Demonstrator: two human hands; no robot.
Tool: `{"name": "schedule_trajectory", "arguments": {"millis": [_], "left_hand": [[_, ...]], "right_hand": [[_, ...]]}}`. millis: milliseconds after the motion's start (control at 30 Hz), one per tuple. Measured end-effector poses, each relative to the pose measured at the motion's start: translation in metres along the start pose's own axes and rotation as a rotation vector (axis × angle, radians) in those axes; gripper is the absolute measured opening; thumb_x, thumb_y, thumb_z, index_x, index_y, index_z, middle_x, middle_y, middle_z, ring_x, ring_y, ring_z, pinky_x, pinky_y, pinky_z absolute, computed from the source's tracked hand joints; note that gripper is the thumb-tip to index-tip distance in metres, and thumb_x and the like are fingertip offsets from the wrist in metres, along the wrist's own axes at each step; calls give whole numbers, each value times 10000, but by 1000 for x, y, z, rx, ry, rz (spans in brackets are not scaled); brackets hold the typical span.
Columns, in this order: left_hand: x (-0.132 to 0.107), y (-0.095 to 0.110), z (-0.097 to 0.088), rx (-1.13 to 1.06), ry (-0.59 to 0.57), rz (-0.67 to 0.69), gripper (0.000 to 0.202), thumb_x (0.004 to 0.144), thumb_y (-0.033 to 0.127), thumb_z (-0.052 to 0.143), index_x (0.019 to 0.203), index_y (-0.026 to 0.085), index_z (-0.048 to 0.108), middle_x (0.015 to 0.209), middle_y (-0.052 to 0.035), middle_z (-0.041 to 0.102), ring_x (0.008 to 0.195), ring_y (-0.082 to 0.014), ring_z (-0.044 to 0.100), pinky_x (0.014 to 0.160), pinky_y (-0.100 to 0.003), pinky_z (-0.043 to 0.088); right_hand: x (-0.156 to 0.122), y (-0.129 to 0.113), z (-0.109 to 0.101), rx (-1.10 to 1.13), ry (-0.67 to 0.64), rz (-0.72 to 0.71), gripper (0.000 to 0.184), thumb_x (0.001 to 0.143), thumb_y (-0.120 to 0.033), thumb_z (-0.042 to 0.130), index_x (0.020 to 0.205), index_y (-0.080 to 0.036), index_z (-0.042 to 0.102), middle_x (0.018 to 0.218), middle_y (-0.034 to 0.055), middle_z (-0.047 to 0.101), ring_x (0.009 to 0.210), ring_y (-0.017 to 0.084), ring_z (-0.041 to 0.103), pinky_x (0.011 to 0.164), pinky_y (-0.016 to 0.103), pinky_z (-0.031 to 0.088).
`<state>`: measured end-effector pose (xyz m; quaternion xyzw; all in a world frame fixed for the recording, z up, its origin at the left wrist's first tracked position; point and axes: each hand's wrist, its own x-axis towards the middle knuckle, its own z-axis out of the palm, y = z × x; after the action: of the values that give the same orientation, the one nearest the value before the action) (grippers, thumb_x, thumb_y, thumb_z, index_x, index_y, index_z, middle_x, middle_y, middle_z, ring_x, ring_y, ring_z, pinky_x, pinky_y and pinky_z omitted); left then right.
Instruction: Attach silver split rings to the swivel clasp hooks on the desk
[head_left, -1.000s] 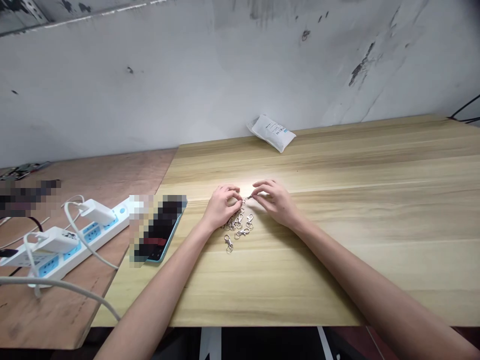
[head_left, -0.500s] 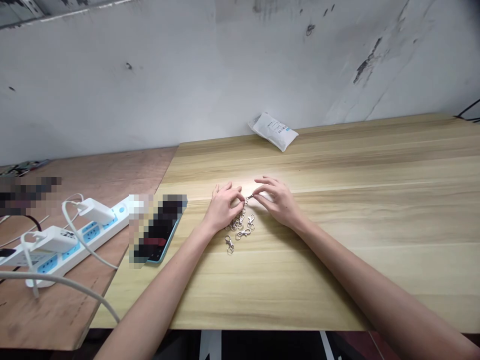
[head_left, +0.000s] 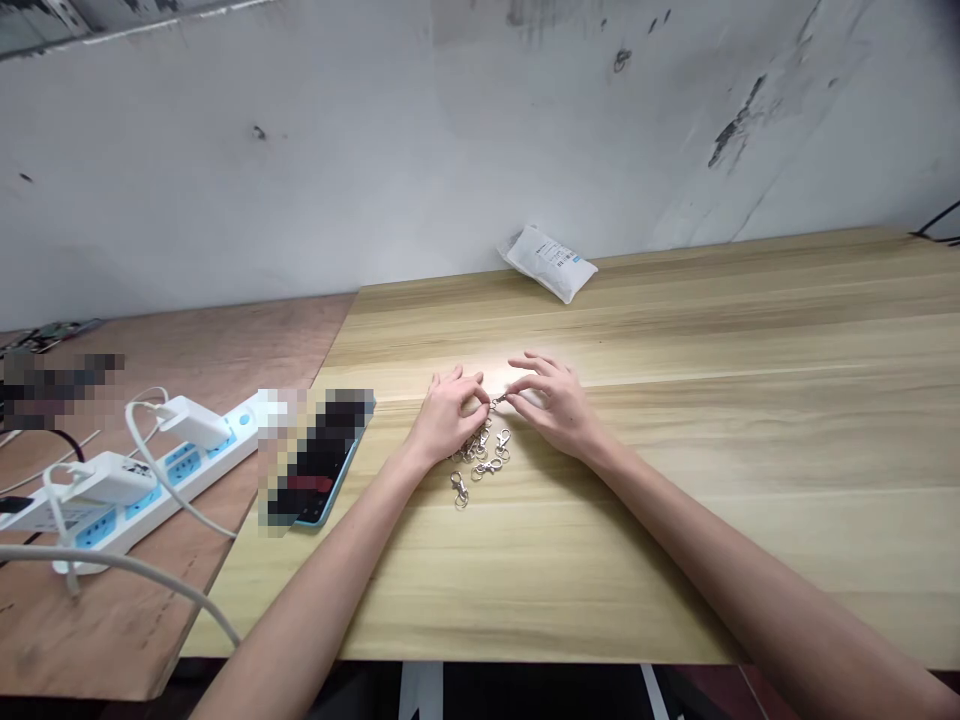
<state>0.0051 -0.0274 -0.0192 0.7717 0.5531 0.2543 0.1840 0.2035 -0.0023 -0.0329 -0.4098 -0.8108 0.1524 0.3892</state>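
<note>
Between my two hands is a small metal lobster clasp with a ring (head_left: 499,400). My right hand (head_left: 553,405) pinches its clasp end between thumb and forefinger, the other fingers raised. The thumb and forefinger of my left hand (head_left: 451,415) close on its ring end. Several more silver lobster clasps with rings (head_left: 490,467) lie in a loose group on the wooden table just below the hands, some partly hidden by my left hand. One clasp (head_left: 459,488) lies a little apart, nearer to me.
A phone (head_left: 322,470), partly blurred out, lies left of my left forearm. Farther left, a white power strip (head_left: 184,470) with chargers and cables rests on a brown board (head_left: 247,340). A white plastic packet (head_left: 551,262) lies against the wall at the back.
The clasp between my fingers has dipped very slightly, with the right fingertips. Otherwise the hands and the loose clasps stay where they were.
</note>
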Motion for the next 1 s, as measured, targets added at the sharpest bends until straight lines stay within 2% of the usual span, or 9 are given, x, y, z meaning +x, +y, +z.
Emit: {"name": "schedule_trajectory", "arguments": {"millis": [400,800,1000], "left_hand": [[0,0,0,1,-6,4,72,833,204,577,845,200,648,1360,-117,580,1405,-371,342,1115,-672,190],[0,-2,1,-3,-3,12,76,836,214,572,850,200,645,1369,-117,572,1405,-377,338,1108,-679,192],[0,-3,1,-10,-3,11,69,840,221,578,839,197,643,1371,-116,571,1405,-375,341,1108,-682,190]], "right_hand": [[-1,-3,-2,-52,46,-64,106,855,-219,595,818,-248,690,1215,62,663,1262,307,494,987,517,356],[-1,-3,-1,-58,22,-65,94,854,-228,604,807,-247,684,1201,55,666,1243,297,507,982,494,360],[-1,-6,-1,-106,45,-127,105,844,-195,587,797,-243,667,1158,56,679,1228,285,520,992,490,364]]}}
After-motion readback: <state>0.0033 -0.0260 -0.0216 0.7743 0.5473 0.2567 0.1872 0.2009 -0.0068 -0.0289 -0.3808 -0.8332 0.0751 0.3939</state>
